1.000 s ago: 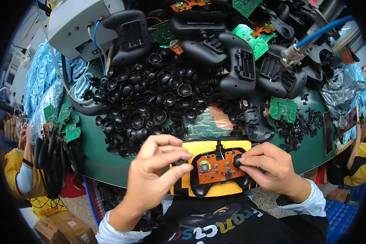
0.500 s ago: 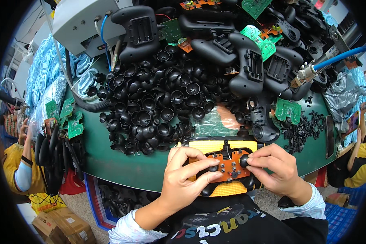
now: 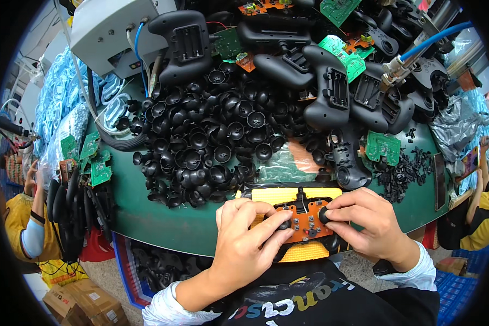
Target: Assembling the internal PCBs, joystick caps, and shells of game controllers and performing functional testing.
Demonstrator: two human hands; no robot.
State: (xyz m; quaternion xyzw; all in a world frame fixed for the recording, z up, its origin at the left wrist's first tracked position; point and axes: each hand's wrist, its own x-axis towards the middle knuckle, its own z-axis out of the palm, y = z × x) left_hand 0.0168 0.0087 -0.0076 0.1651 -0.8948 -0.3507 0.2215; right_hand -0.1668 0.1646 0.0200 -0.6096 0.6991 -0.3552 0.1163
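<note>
Two hands work on an orange circuit board at the near edge of a crowded green table.

The orange circuit board lies on a yellow fixture right at the front rim of the green table, just before the person's body. The left hand grasps the board's left part, its fingers bent around a small black thumbstick cap. The right hand pinches another black cap on the board's right part. The board is flat, with small dark buttons in its middle. Free room is very little: a big heap of black caps begins just behind the fixture, black controller shells stand farther back, and small black parts lie to the right. Bare table shows only to the left of the hands, along the curved rim.
</note>
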